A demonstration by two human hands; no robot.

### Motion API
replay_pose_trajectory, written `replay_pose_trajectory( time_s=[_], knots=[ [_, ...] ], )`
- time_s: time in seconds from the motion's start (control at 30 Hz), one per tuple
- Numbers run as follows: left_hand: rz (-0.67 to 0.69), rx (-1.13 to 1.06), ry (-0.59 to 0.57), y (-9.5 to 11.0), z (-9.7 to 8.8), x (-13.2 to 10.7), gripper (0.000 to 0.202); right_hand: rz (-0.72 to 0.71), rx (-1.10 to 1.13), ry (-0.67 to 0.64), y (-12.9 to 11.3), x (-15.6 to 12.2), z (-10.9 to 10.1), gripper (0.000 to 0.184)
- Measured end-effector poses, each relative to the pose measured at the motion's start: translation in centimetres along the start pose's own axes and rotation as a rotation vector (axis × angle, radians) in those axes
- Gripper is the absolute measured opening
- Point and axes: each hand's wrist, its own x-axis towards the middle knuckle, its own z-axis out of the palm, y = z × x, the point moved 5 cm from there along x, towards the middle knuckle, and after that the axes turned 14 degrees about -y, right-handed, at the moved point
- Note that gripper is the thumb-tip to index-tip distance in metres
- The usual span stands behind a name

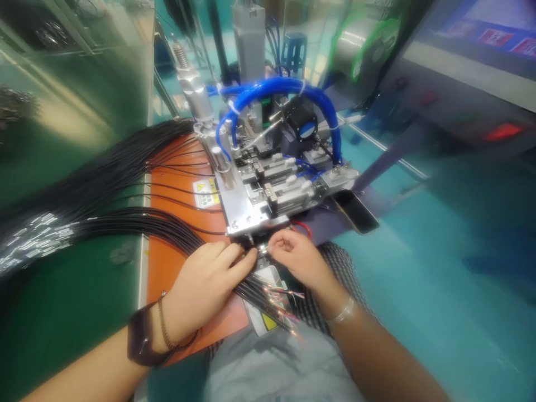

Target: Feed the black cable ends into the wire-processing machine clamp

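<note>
A thick bundle of thin black wires [104, 184] fans from the left across an orange mat [176, 279], with silver metal ends [36, 237] at the far left. My left hand [205, 285] lies curled over the black wires just in front of a steel pneumatic fixture [268, 192]. My right hand [295, 259] reaches across, its fingertips pinched at a small silver part [263, 249] on the fixture's front edge. Whatever those fingertips hold is too small to make out. More wires run below my hands, with coloured strands [285, 293] among them.
Blue pneumatic tubes [285, 89] arch over the fixture, behind which stands a grey cylinder [250, 42]. A black phone [355, 211] lies at its right corner. A yellow warning label [206, 192] sits on the mat. Teal floor [397, 279] spreads out to the right, below a grey machine housing [456, 72].
</note>
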Motion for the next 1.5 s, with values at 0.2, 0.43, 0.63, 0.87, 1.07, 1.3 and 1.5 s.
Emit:
replay_pose_trajectory(
  time_s=[0.2,0.43,0.63,0.87,1.07,1.3,1.5],
  knots=[
    [0.012,0.036,-0.011,0.2,0.2,0.0,0.035,-0.164,-0.060,0.073,-0.9,-0.5,0.2,0.009],
    [-0.023,0.040,-0.054,0.2,0.2,0.1,0.046,-0.123,-0.171,0.165,-1.0,-0.7,0.2,0.006],
    [-0.053,0.049,-0.107,0.2,0.1,0.1,0.049,-0.043,-0.116,0.134,-1.2,-0.8,0.6,0.010],
    [-0.043,0.072,-0.071,0.4,-0.3,0.1,0.043,-0.053,-0.124,0.130,-1.3,-0.8,0.5,0.008],
    [-0.017,0.042,-0.044,0.4,0.0,0.1,0.038,-0.049,-0.034,0.074,-0.3,-0.5,0.3,0.009],
    [-0.029,0.048,-0.072,0.4,0.1,0.1,0.039,-0.107,-0.032,0.091,-0.9,-0.5,0.2,0.009],
    [-0.085,0.079,-0.105,0.6,-0.1,0.4,0.046,-0.058,-0.071,0.089,-1.0,-0.5,0.3,0.007]
  ],
)
